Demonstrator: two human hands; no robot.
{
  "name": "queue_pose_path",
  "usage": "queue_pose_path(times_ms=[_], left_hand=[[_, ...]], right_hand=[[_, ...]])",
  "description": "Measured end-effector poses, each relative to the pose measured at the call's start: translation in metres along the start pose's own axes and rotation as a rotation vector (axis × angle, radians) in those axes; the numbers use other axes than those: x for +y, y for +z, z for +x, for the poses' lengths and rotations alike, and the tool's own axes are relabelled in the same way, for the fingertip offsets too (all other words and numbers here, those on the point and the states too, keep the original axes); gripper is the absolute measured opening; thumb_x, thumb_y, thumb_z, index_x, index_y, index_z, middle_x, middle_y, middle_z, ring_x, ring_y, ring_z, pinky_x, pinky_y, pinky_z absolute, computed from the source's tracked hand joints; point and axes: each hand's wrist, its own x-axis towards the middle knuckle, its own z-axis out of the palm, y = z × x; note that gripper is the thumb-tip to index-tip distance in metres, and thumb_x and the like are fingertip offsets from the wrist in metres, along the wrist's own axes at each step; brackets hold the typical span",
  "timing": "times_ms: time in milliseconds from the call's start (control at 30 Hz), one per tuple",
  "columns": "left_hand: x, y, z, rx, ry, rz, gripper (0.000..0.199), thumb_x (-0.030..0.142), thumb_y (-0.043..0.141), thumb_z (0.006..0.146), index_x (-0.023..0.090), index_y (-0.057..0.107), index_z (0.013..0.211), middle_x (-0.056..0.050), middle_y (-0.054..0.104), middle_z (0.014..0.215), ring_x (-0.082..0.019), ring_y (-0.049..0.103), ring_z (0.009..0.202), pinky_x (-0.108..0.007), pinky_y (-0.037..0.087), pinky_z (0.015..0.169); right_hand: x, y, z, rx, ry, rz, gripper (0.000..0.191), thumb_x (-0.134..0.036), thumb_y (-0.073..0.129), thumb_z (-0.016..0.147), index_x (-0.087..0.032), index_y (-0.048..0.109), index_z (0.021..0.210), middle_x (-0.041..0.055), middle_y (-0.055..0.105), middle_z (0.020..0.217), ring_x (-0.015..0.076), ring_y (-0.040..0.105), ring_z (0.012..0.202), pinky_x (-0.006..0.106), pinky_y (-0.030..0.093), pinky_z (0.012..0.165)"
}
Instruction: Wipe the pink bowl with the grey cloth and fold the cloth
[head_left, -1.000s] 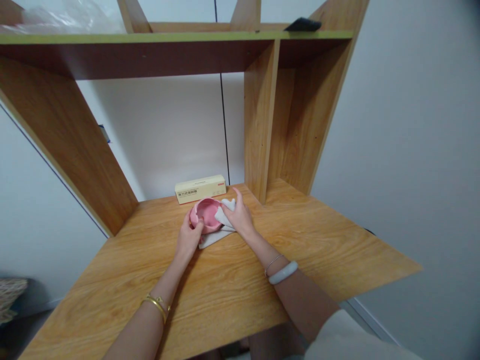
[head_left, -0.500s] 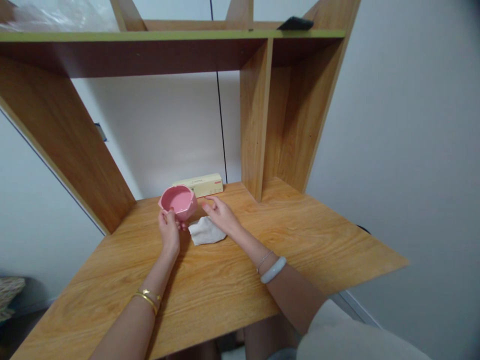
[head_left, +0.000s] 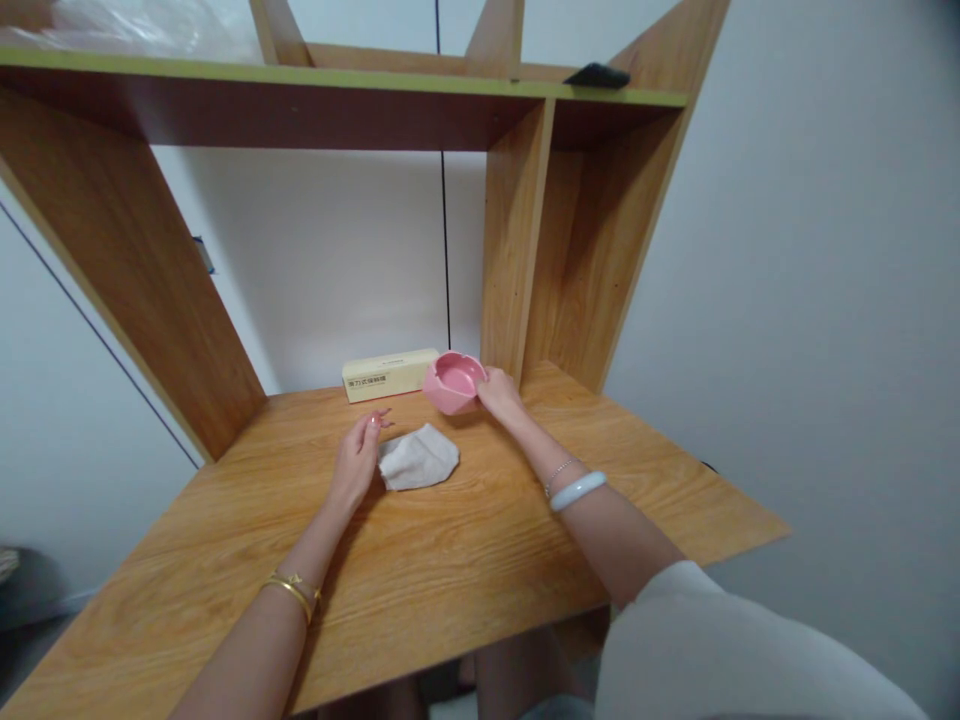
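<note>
Bare desk (head_left: 600,460) lay open at the left edge and on the right beyond the right arm (head_left: 622,530). Between the left hand (head_left: 358,460) and the bowl (head_left: 454,388) ran a gap, with only the low cloth (head_left: 418,458) beneath. Farther back, the box (head_left: 384,380) blocked part of the way to the wall (head_left: 337,260), the bowl covering its right end. The divider (head_left: 512,250) stood near the right hand (head_left: 501,395); the shelf (head_left: 322,115) spanned overhead, leaving tall room below.
</note>
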Motion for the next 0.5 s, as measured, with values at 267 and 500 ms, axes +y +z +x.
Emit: queue_pose_path(times_ms=[267, 500], left_hand=[[-0.001, -0.006, -0.001, -0.127, -0.017, 0.261, 0.053, 0.052, 0.026, 0.082, 0.017, 0.061, 0.066, -0.005, 0.064, 0.064, -0.018, 0.057, 0.063, -0.026, 0.040, 0.061], [0.010, -0.017, -0.001, -0.318, 0.069, 0.346, 0.045, 0.056, 0.035, 0.075, 0.018, 0.059, 0.069, -0.001, 0.061, 0.064, -0.016, 0.052, 0.059, -0.024, 0.033, 0.054]], right_hand=[[0.059, -0.001, -0.005, -0.040, 0.173, -0.148, 0.030, -0.018, 0.042, 0.079, -0.007, 0.065, 0.094, 0.0201, 0.064, 0.098, 0.0258, 0.060, 0.093, 0.027, 0.042, 0.068], [0.051, -0.001, -0.006, -0.070, 0.172, -0.166, 0.033, -0.027, 0.038, 0.085, -0.007, 0.063, 0.092, 0.0183, 0.066, 0.085, 0.0227, 0.063, 0.083, 0.026, 0.042, 0.067]])
